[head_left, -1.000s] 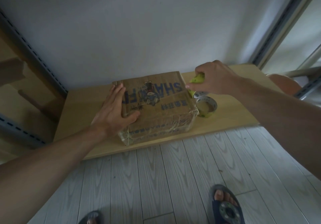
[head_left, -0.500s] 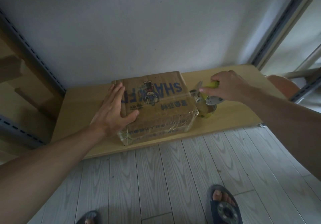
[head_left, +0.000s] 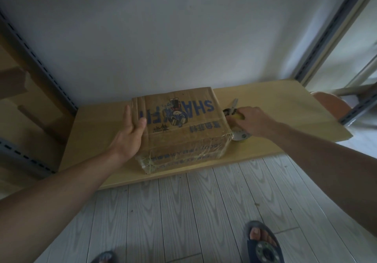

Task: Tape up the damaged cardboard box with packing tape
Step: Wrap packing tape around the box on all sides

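A brown cardboard box [head_left: 183, 124] with blue print and clear tape over its front corners sits on a low wooden table [head_left: 285, 107]. My left hand [head_left: 130, 132] lies flat against the box's top left edge, fingers straight. My right hand [head_left: 253, 122] is low on the table just right of the box, fingers curled over the yellow handle of a pair of scissors [head_left: 234, 105] whose blades point away from me. A roll of packing tape [head_left: 241, 136] lies on the table, partly under that hand.
A white wall stands close behind the table. A metal shelf rack [head_left: 40, 63] with cardboard is at the left, an orange seat [head_left: 328, 103] and a metal frame at the right. My sandalled feet [head_left: 263, 244] stand on pale floorboards in front.
My right hand has carried the scissors from the box's far right corner down to the table beside the tape roll. My left hand has slid slightly left along the box top.
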`<state>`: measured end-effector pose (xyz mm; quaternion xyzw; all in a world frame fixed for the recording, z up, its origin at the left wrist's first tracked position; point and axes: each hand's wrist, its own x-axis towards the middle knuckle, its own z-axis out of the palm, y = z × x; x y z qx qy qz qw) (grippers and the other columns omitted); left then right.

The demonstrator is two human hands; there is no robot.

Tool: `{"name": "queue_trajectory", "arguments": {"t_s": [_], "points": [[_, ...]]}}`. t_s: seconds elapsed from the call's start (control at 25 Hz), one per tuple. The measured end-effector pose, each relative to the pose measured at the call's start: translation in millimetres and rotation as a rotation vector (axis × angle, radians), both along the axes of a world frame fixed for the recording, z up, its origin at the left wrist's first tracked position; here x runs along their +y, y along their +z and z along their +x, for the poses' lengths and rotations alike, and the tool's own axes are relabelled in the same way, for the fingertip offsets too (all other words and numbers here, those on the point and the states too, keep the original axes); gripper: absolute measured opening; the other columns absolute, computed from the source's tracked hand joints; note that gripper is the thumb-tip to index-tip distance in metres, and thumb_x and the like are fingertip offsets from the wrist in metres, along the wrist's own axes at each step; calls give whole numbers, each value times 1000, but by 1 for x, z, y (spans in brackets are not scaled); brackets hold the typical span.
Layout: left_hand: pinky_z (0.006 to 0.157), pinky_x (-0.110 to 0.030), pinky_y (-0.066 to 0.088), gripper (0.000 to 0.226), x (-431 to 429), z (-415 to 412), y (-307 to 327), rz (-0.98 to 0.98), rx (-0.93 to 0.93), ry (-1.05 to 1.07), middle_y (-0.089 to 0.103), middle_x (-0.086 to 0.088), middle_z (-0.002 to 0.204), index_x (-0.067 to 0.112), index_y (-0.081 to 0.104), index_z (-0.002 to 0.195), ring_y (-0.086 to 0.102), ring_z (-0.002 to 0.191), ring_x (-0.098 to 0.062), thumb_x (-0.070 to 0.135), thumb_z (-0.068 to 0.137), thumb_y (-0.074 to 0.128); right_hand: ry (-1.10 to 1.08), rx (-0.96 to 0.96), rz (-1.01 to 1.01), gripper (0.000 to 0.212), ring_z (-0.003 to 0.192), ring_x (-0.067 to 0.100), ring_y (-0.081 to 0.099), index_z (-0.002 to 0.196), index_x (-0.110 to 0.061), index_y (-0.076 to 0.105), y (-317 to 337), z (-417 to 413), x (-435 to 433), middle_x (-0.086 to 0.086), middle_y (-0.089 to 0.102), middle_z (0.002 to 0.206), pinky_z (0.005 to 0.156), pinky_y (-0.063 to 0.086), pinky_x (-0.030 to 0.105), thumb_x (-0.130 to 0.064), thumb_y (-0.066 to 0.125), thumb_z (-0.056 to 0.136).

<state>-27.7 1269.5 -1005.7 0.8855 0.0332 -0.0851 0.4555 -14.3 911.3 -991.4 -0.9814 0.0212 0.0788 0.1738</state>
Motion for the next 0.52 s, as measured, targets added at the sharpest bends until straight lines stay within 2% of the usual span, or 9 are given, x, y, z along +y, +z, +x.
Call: {"name": "queue_trajectory", "arguments": {"t_s": [0.08, 0.12, 0.24, 0.36, 0.4, 0.44, 0.52], "points": [[114, -32, 29, 60, 2, 0, -5, -126, 66, 74, 44, -3, 156, 19, 33, 157, 41, 143, -26, 51, 107, 34, -18, -19, 29, 42, 79, 23, 60, 85, -20, 60, 0, 0, 2, 5, 61, 87, 69, 52, 37, -61, 53, 92], [114, -33, 34, 54, 4, -2, -7, -178, 85, 106, 52, -4, 148, 17, 45, 151, 48, 137, -26, 48, 107, 36, -27, -44, 45, 39, 77, 21, 60, 81, -22, 59, 2, -1, 2, 5, 62, 87, 66, 52, 36, -59, 55, 92], [108, -43, 46, 42, 17, -3, -14, -403, 124, 324, 66, -4, 126, 19, 61, 131, 62, 116, -25, 48, 104, 49, -3, -260, 123, 42, 64, 19, 58, 70, -21, 57, 13, -5, 10, 3, 60, 71, 54, 43, 30, -56, 55, 94], [82, -37, 55, 31, 37, -9, -15, -599, 178, 504, 70, -1, 105, 23, 66, 114, 66, 91, -20, 49, 98, 59, 48, -493, 322, 45, 55, 12, 47, 67, -16, 55, 37, -4, 48, -2, 51, 59, 53, 36, 27, -51, 55, 95], [76, -35, 55, 29, 43, -8, -16, -557, 153, 521, 70, -3, 105, 24, 66, 109, 66, 87, -20, 49, 99, 57, 43, -548, 401, 43, 51, 7, 42, 63, -19, 51, 48, -4, 65, -9, 46, 55, 51, 33, 23, -48, 55, 95], [78, -36, 55, 31, 47, -9, -14, -452, 146, 520, 70, -7, 108, 24, 67, 108, 66, 89, -23, 50, 102, 51, 32, -590, 470, 43, 49, 4, 36, 59, -22, 46, 59, -3, 80, -11, 41, 51, 49, 29, 20, -44, 55, 95], [94, -42, 50, 49, 61, -6, -19, -105, 120, 466, 67, -17, 122, 20, 65, 124, 64, 107, -35, 56, 104, 38, 12, -640, 571, 45, 48, 7, 29, 55, -20, 36, 79, -3, 104, -9, 32, 48, 48, 23, 26, -34, 52, 95]]}}
